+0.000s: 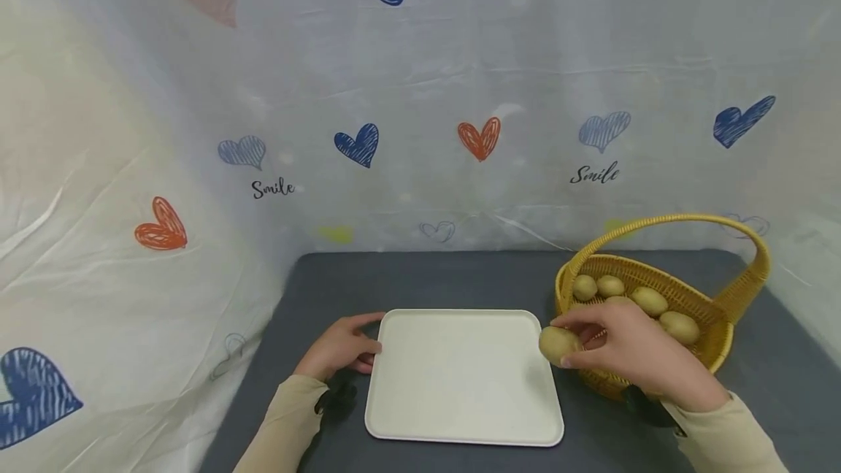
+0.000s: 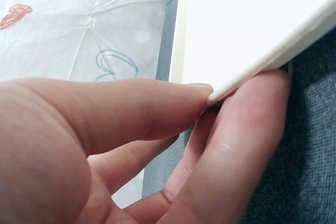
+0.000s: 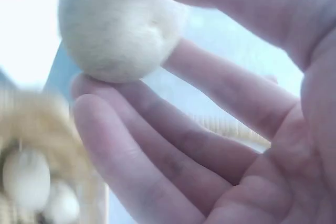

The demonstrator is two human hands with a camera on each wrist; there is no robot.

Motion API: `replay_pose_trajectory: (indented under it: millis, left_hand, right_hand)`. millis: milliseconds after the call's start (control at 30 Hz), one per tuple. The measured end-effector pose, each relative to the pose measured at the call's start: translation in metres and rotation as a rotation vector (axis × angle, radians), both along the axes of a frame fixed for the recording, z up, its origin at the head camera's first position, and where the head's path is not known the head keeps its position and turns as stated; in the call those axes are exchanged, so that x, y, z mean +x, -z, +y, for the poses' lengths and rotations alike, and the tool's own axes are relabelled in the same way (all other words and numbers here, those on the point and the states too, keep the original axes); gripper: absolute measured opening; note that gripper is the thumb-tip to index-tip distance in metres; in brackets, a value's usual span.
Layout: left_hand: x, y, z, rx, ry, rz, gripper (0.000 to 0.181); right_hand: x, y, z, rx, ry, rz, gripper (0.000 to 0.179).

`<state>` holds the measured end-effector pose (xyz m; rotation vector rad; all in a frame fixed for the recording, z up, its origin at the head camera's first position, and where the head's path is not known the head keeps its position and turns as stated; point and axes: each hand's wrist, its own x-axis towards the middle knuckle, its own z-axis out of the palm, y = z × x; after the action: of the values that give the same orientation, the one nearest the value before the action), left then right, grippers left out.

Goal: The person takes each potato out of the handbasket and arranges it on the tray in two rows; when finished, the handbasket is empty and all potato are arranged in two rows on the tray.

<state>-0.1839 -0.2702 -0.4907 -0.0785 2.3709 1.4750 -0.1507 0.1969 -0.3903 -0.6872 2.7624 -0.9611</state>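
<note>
My right hand (image 1: 634, 349) pinches a potato (image 1: 558, 345) between thumb and fingertips, close by the right edge of a white rectangular tray (image 1: 463, 378). In the right wrist view the same potato (image 3: 118, 30) shows pale and a little blurred. Thumb and fingers of my left hand (image 1: 342, 347) hold the tray's left edge. Seen from the left wrist, the tray rim (image 2: 262, 64) lies between the thumb and a finger. Behind the right hand stands a yellow woven basket (image 1: 719, 341) with several potatoes (image 1: 649, 301) inside, some hidden by the hand.
A tall arched handle (image 1: 690, 219) rises over the basket. The tray lies on a dark grey tabletop (image 1: 420, 279). A whitish curtain (image 1: 420, 93) printed with hearts hangs at the back and left of the table.
</note>
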Motion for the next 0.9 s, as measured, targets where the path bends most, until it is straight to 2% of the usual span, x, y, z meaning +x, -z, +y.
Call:
replay_pose_trajectory:
  millis: [200,333,600,900]
  left_hand:
    - [0.001,0.001,-0.005,0.013,-0.017,0.001,0.07]
    - [0.0,0.0,-0.003,0.035,-0.006,0.0,0.069]
    - [-0.002,-0.001,0.0,0.032,-0.016,0.004,0.069]
    - [-0.004,0.004,-0.001,0.049,-0.033,0.01,0.067]
  right_hand:
    - [-0.009,0.014,-0.047,-0.033,-0.055,-0.015,0.048]
    - [-0.024,0.031,-0.078,-0.053,-0.069,-0.009,0.046]
    - [-0.053,0.067,-0.139,-0.171,-0.075,-0.071,0.044]
    - [-0.065,0.088,-0.193,-0.254,-0.043,-0.098,0.043]
